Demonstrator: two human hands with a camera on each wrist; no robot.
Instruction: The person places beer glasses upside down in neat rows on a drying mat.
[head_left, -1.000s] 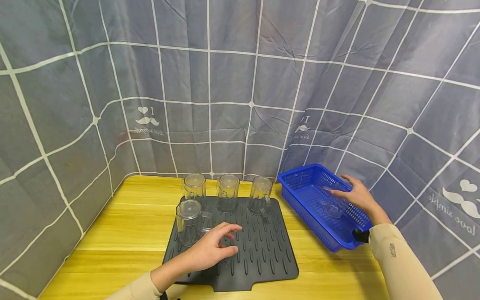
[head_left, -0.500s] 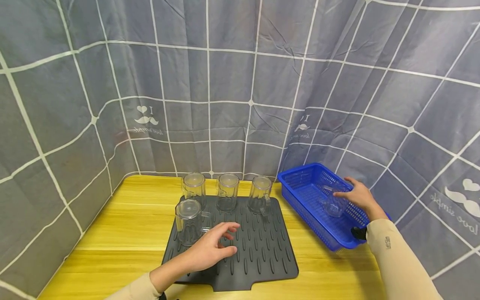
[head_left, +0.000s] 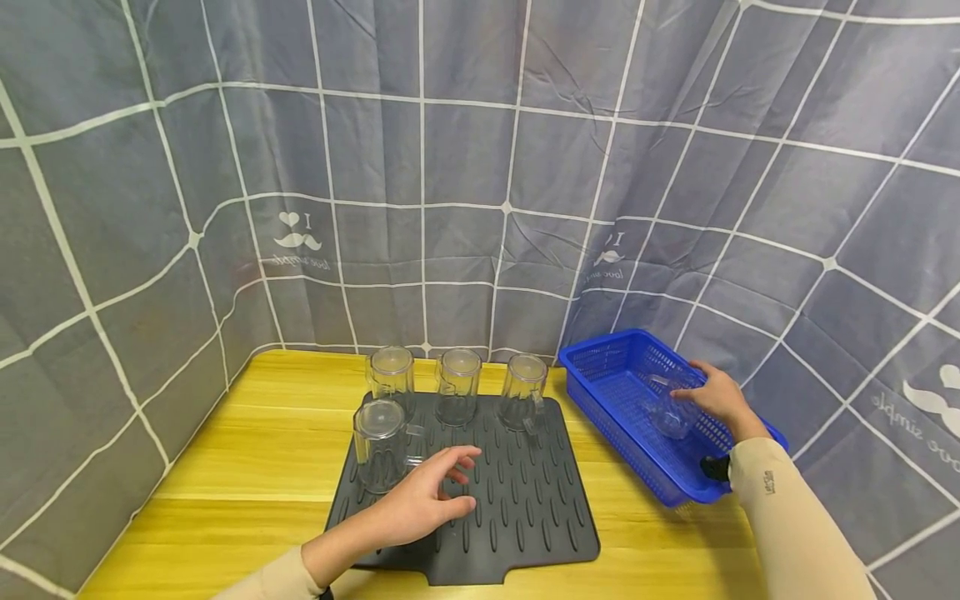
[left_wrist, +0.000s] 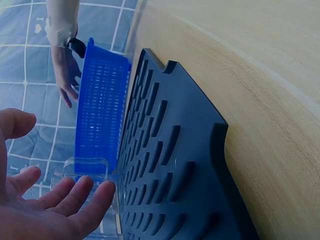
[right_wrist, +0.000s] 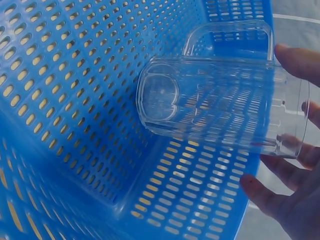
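In the blue basket stands a clear glass mug [right_wrist: 215, 105], its base toward the basket floor and its handle to one side. My right hand [head_left: 716, 393] reaches over the basket's edge, thumb and fingers around the mug's rim. The left hand [head_left: 427, 496] hovers over the black drying mat [head_left: 517, 517], fingers spread and slightly bent, holding nothing. Nearest to it is one clear glass mug [head_left: 378, 446], upside down on the mat. Along the mat's back edge three more mugs stand upside down: left [head_left: 392, 383], middle [head_left: 457, 387], right [head_left: 522, 392].
The blue basket [head_left: 611, 433] with slotted walls sits right of the mat, angled on the yellow wooden table [head_left: 247, 467]. A grey curtain with white grid lines [head_left: 465, 167] encloses the back and both sides.
My right hand has shifted slightly down at the mug's rim, and its forearm has swung a little left. The left hand and the mugs on the mat stay in place.
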